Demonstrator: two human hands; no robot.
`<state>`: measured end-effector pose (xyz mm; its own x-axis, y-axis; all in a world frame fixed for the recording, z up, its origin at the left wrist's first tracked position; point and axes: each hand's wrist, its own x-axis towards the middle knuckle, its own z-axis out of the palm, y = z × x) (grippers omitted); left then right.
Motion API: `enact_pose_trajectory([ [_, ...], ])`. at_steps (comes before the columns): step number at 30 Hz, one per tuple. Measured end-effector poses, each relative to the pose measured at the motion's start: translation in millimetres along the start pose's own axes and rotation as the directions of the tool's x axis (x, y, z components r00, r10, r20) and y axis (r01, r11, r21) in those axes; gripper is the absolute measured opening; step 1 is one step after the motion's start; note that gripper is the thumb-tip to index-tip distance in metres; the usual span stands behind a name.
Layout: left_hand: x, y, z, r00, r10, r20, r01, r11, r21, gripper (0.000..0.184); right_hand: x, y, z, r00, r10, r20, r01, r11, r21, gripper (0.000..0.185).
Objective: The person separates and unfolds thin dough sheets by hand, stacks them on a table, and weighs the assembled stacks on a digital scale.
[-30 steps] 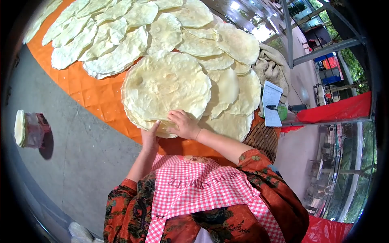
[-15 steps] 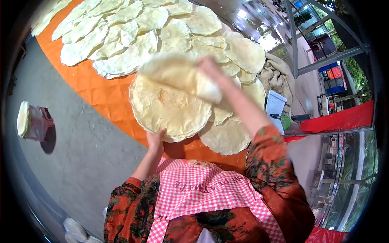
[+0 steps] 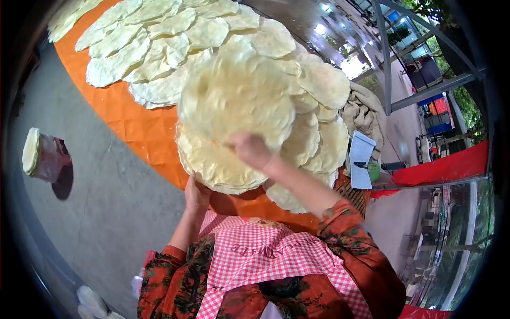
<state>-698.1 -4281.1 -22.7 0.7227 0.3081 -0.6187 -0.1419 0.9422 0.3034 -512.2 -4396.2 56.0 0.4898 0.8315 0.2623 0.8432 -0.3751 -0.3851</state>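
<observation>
My left hand (image 3: 197, 192) grips the near-left edge of a stack of thin round flatbreads (image 3: 212, 169), its thumb against the side and the other fingers hidden below. Over the stack, my right hand (image 3: 252, 151) pinches the near edge of a single pale flatbread (image 3: 236, 98), which is blurred by motion and covers the stack's far part. Whether this sheet touches the stack underneath I cannot tell. Many overlapping flatbreads (image 3: 207, 33) lie beyond on an orange cloth (image 3: 139, 133).
To the right are crumpled sacking (image 3: 361, 109), an open notebook (image 3: 362, 149) with a dark pen, and a green object (image 3: 373, 171). A wrapped stack of pale rounds (image 3: 40, 154) stands on the grey floor at left. Metal posts (image 3: 386, 58) rise at right.
My right hand has come down and left, toward me, with the flatbread, which was folded and now spreads out over the stack. My left hand stays at the stack's edge.
</observation>
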Motion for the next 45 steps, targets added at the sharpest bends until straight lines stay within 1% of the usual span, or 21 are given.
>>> enact_pose_trajectory([
  [1,0.6,1.3,-2.3,1.000,-0.012,0.019,0.012,1.000,-0.005,0.045,-14.9,-13.5,18.1,0.991,0.077,0.107,-0.075,0.997,-0.018,0.011],
  [3,6.3,3.0,-9.5,0.997,-0.038,0.061,0.039,0.999,-0.010,0.046,-39.7,-8.6,50.0,0.990,0.086,0.113,-0.088,0.996,0.016,0.011],
  [6,17.5,1.3,-16.7,0.998,-0.003,0.069,0.006,0.999,-0.037,0.047,-41.2,-12.3,51.7,0.983,0.127,0.129,-0.132,0.991,0.029,0.009],
  [7,16.7,2.6,-15.2,0.999,-0.011,0.050,0.011,1.000,-0.014,0.047,-39.3,-17.1,46.4,0.980,0.147,0.133,-0.151,0.988,0.026,0.009],
  [9,15.6,6.5,-10.2,1.000,-0.017,0.017,0.017,0.999,0.027,0.046,-38.1,-30.6,35.2,0.983,0.110,0.145,-0.114,0.993,0.021,0.007],
  [13,21.1,6.6,-14.7,0.997,-0.038,0.071,0.035,0.998,0.044,0.044,-49.4,-36.7,47.1,0.983,0.086,0.160,-0.088,0.996,0.009,0.006],
  [16,14.7,11.7,-11.0,0.996,-0.049,0.075,0.043,0.996,0.075,0.044,-53.3,-36.0,54.4,0.993,0.084,0.078,-0.086,0.996,0.028,0.020],
  [18,8.8,14.1,-7.5,0.996,-0.059,0.060,0.053,0.994,0.100,0.044,-53.0,-31.9,51.8,0.990,0.106,0.098,-0.115,0.989,0.092,0.021],
  [21,13.7,14.9,-13.7,0.994,-0.056,0.096,0.043,0.990,0.136,0.044,-52.6,-28.9,46.1,0.978,0.155,0.137,-0.179,0.965,0.190,0.019],
  [24,10.6,14.4,-9.9,0.982,-0.045,0.181,0.030,0.996,0.087,0.043,-49.8,-26.2,40.8,0.961,0.202,0.187,-0.249,0.927,0.281,0.017],
  [27,5.0,15.3,-3.1,0.985,-0.053,0.166,0.047,0.998,0.042,0.041,-50.7,-22.7,41.7,0.954,0.220,0.206,-0.279,0.901,0.331,0.017],
  [28,8.6,14.3,-6.0,0.989,-0.050,0.137,0.038,0.996,0.084,0.040,-51.3,-21.9,42.2,0.954,0.221,0.204,-0.281,0.897,0.342,0.017],
  [30,17.5,12.6,-12.3,0.996,-0.036,0.079,0.022,0.985,0.169,0.039,-51.3,-22.9,43.5,0.957,0.225,0.186,-0.276,0.904,0.326,0.017],
  [31,19.6,10.9,-13.4,0.996,-0.023,0.090,0.006,0.983,0.181,0.039,-50.4,-24.1,43.9,0.958,0.224,0.177,-0.271,0.909,0.318,0.016],
  [34,20.0,7.3,-8.5,0.994,0.024,0.108,-0.045,0.979,0.199,0.039,-48.3,-34.8,41.6,0.974,0.195,0.112,-0.215,0.955,0.205,0.018],
  [37,18.6,6.8,-2.9,0.994,0.054,0.097,-0.073,0.975,0.210,0.039,-56.6,-38.6,50.2,0.973,0.176,0.148,-0.196,0.971,0.134,0.026],
  [40,20.1,4.3,-4.4,0.996,0.063,0.056,-0.075,0.964,0.256,0.041,-59.8,-44.6,52.2,0.993,0.107,0.052,-0.112,0.987,0.112,0.037],
  [42,19.8,2.9,-3.1,0.997,0.072,0.019,-0.075,0.950,0.303,0.043,-59.7,-55.7,52.7,0.990,0.138,0.006,-0.138,0.986,0.093,0.039],
  [43,20.1,1.6,-2.1,0.995,0.099,0.020,-0.100,0.940,0.326,0.043,-58.3,-59.3,53.7,0.988,0.153,-0.020,-0.151,0.985,0.083,0.040],
  [45,22.9,-2.1,-0.7,0.988,0.152,0.026,-0.151,0.916,0.371,0.044,-60.2,-39.8,75.5,0.989,0.147,-0.032,-0.144,0.986,0.089,0.030],
])
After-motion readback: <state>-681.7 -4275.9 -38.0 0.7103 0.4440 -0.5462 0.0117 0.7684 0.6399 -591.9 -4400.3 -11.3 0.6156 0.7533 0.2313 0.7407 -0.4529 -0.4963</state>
